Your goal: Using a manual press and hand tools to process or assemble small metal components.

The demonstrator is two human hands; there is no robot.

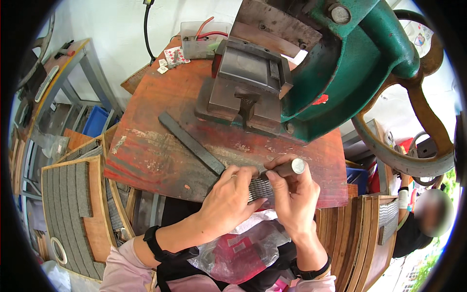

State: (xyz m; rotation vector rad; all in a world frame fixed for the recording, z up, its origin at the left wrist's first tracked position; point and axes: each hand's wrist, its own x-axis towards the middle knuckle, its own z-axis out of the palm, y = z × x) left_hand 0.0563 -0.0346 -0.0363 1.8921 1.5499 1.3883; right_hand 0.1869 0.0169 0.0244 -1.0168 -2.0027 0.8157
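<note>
Near the front edge of the worn red bench, my left hand is closed around a row of small, ribbed silvery metal pieces. Beside it my right hand grips a short, dark round metal rod with a bright flat end. The rod's other end reaches toward the ribbed row; whether it touches is unclear. A long dark flat metal bar lies slantwise on the bench, its near end at my left hand's fingers. Below my hands, a clear plastic bag with something pink rests on my lap.
A green press with a steel die block stands at the back; its large handwheel is on the right. Trays of ribbed metal rows lean at left. Wooden boards stand at right, near another person.
</note>
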